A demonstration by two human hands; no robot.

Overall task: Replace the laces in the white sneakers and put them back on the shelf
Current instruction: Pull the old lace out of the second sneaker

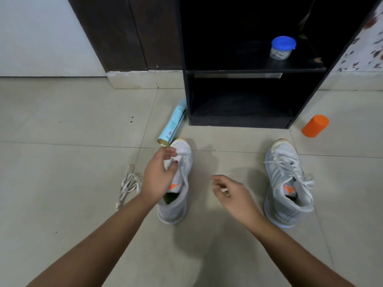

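Observation:
Two white sneakers stand on the tiled floor, toes toward a black shelf unit (255, 69). The left sneaker (176, 208) has almost no lacing; only one strand runs down its eyelets. My left hand (158, 179) lies over its opening, thumb and fingers curled round the tongue. The right sneaker (288, 199) is laced, its white laces loose and untied. My right hand (232, 193) hovers between the two shoes, touching neither. Its fingers are blurred, with a small white bit at the fingertips. A loose white lace (128, 183) lies bunched on the floor left of my left wrist.
A light blue spray can (173, 123) lies on the floor touching the left sneaker's toe, beside the shelf's left foot. An orange cylinder (315, 126) lies right of the shelf. A clear jar with a blue lid (283, 47) stands on the upper shelf board.

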